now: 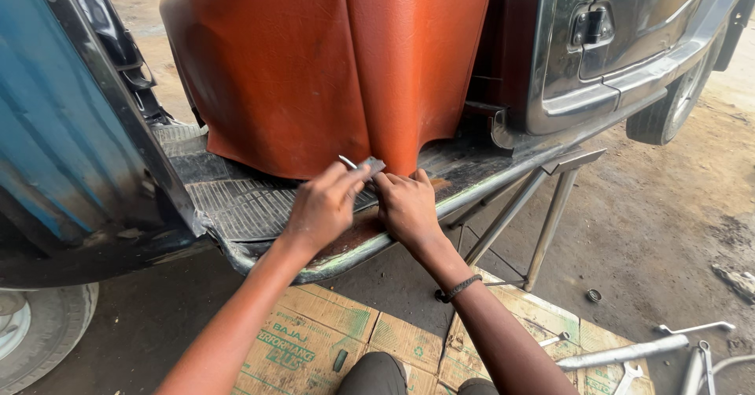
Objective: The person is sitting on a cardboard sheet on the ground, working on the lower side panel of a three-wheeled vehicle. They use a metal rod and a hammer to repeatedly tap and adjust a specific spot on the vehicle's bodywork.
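Left hand (322, 206), frame centre: fingers (350, 179) pinched closed on a small flat metal tool (363, 164), thin shiny end poking out toward upper left. Tool tip sits right at the bottom edge of the orange-brown vinyl cover (330, 57), where its centre fold meets the floor mat.

Right hand (407, 206), just beside the left: fingers curled, tips pressed down at the cover's lower edge next to the tool; not gripping anything that can be seen. Dark braided wristband (458, 288) on that wrist.

Cover hangs from the top of the frame down to the ribbed black rubber mat (236, 198) on the vehicle floor. Floor sill edge (346, 257) is worn metal, running lower left to right.

Blue body panel (47, 128) at left, wheel (31, 332) in lower left corner. Second vehicle's dark door with handle (591, 25) upper right. Metal stand legs (543, 222) under the sill at right. Flattened cardboard (314, 340) on the ground along the bottom edge, spanners and a metal bar (621, 354) lower right.
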